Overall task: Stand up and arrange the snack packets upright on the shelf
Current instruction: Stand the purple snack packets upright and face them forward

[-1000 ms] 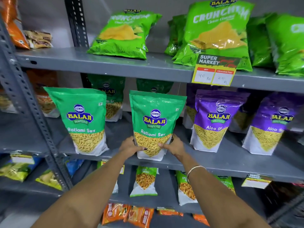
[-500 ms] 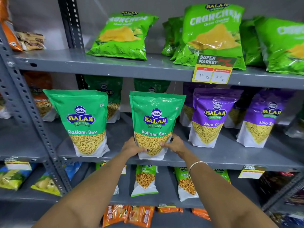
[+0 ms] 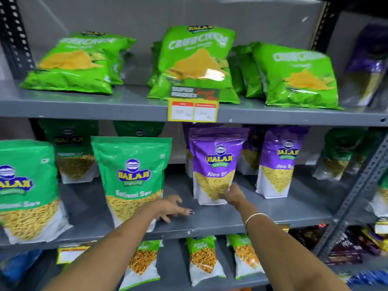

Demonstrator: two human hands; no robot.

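The purple Aloo Sev packet (image 3: 216,164) is stood upright on the middle shelf (image 3: 273,213), long axis vertical, label facing outward. Its lower right corner is touched by the right hand (image 3: 232,195); whether it is gripped cannot be told. The left hand (image 3: 171,208) is spread empty beside the green Ratlami Sev packet (image 3: 132,177).

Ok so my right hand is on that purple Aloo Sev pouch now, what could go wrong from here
The right hand meets the purple Aloo Sev pouch only at its lower corner; pushing low could tip it back onto the pouches behind or sideways into the next purple pouch.

The left hand hangs open right beside the green Ratlami Sev pouch, which stands near the shelf edge; a brush from the forearm could knock it off.
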